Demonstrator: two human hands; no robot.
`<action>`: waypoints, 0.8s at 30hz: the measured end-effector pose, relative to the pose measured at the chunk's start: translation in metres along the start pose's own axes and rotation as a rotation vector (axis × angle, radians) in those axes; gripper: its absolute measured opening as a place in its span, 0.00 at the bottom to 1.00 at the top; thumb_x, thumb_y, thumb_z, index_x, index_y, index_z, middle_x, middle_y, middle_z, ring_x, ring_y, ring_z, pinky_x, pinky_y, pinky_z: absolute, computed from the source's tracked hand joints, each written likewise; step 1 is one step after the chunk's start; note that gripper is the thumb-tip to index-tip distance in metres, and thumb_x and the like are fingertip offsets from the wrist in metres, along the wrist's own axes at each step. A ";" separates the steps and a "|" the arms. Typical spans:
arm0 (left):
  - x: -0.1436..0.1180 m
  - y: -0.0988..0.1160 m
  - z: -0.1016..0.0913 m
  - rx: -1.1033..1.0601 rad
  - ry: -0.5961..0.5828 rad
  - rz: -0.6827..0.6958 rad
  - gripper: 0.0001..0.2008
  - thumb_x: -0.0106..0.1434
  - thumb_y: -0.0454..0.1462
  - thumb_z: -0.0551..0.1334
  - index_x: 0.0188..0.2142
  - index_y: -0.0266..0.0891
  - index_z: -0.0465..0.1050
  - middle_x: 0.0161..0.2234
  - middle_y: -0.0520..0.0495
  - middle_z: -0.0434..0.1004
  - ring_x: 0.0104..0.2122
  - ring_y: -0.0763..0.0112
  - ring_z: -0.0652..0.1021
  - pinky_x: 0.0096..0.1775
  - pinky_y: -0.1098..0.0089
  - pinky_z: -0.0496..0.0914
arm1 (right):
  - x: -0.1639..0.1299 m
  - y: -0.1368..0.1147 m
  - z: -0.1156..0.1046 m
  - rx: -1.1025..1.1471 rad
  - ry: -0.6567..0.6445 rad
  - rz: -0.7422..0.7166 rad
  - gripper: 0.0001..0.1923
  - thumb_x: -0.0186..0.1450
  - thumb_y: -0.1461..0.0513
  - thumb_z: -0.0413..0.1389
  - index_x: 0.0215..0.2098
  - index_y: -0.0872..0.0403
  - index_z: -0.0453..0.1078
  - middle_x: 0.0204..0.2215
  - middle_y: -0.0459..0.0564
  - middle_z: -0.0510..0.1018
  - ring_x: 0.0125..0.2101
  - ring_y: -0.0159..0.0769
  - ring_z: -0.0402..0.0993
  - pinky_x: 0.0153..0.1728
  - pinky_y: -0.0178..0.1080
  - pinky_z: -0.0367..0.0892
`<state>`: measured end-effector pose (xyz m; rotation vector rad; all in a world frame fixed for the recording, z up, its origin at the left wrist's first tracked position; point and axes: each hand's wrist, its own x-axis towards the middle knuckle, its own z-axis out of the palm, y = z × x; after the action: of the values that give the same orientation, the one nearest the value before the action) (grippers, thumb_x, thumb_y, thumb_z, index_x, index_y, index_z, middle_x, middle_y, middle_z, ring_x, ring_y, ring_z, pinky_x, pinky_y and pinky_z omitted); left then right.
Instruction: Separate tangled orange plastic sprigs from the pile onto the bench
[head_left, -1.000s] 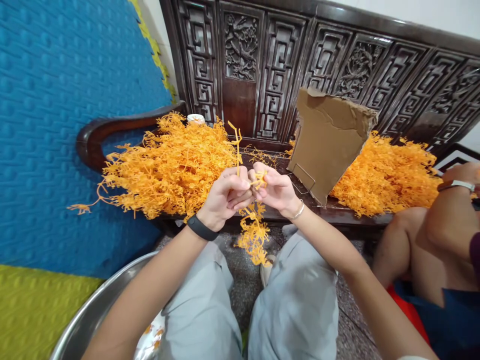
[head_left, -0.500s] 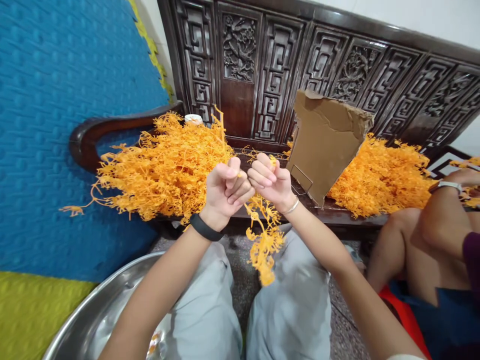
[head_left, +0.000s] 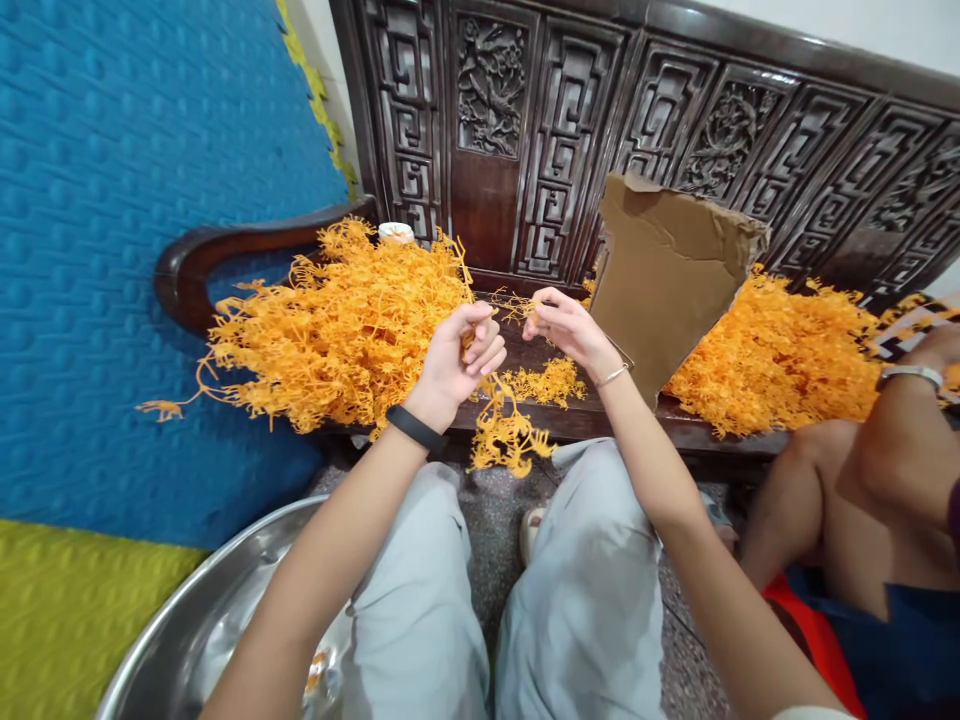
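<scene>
The left hand grips a branching orange plastic sprig hanging off the dark carved wooden bench front edge. The right hand, fingers loosely curled, holds nothing I can make out. A torn brown cardboard sheet hides part of the right orange pile.

An orange plastic sprig, thin-stemmed and bushy with tiny frilled tips, hangs from the closed left hand over the bench's front edge. Its clump dangles just below the fist, between the knees.

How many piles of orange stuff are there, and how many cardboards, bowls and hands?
Orange piles: 2, the left pile and the right pile
Cardboard: 1
Metal bowl: 1
The wearer's hands: 2, left hand holding an orange sprig, right hand
Total: 6
</scene>
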<state>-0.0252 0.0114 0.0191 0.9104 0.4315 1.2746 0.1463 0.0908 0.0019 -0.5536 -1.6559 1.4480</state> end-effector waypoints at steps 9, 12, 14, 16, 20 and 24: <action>0.009 -0.005 -0.013 -0.071 -0.010 -0.014 0.16 0.57 0.35 0.55 0.14 0.37 0.57 0.07 0.59 0.49 0.08 0.84 0.53 0.13 0.78 0.52 | 0.002 0.072 -0.070 -0.781 0.177 0.415 0.04 0.55 0.65 0.57 0.28 0.61 0.71 0.26 0.49 0.76 0.29 0.28 0.69 0.35 0.33 0.65; 0.009 -0.006 -0.014 -0.074 -0.026 -0.019 0.17 0.57 0.34 0.54 0.14 0.37 0.58 0.07 0.59 0.49 0.08 0.83 0.53 0.14 0.78 0.52 | -0.001 0.091 -0.078 -0.876 0.182 0.525 0.05 0.59 0.66 0.56 0.29 0.62 0.72 0.30 0.51 0.76 0.33 0.31 0.71 0.39 0.36 0.66; 0.009 -0.006 -0.014 -0.076 -0.034 -0.017 0.17 0.58 0.34 0.53 0.14 0.37 0.58 0.07 0.59 0.49 0.08 0.83 0.53 0.14 0.78 0.52 | -0.003 0.100 -0.080 -0.935 0.168 0.595 0.08 0.62 0.63 0.54 0.36 0.62 0.71 0.36 0.51 0.75 0.37 0.34 0.72 0.40 0.39 0.67; 0.009 -0.006 -0.015 -0.080 -0.039 -0.018 0.17 0.59 0.34 0.51 0.14 0.37 0.59 0.07 0.58 0.49 0.08 0.83 0.53 0.14 0.78 0.52 | -0.003 0.106 -0.079 -0.975 0.141 0.639 0.13 0.64 0.59 0.52 0.44 0.59 0.67 0.42 0.52 0.72 0.40 0.36 0.71 0.41 0.43 0.69; 0.009 -0.004 -0.015 -0.082 -0.034 -0.028 0.18 0.61 0.35 0.50 0.15 0.36 0.60 0.08 0.58 0.49 0.08 0.83 0.53 0.14 0.78 0.52 | -0.002 0.109 -0.075 -1.012 0.108 0.628 0.15 0.65 0.59 0.51 0.48 0.57 0.65 0.46 0.53 0.70 0.44 0.37 0.70 0.43 0.46 0.68; 0.008 -0.002 -0.017 -0.082 -0.023 -0.016 0.19 0.63 0.36 0.48 0.16 0.36 0.62 0.09 0.58 0.49 0.09 0.83 0.53 0.14 0.78 0.51 | 0.002 0.105 -0.069 -1.005 0.141 0.532 0.13 0.59 0.66 0.57 0.43 0.59 0.69 0.46 0.54 0.73 0.48 0.39 0.68 0.50 0.44 0.63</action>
<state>-0.0344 0.0246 0.0093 0.8505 0.3649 1.2572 0.1812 0.1567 -0.0999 -1.7021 -2.1473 0.7567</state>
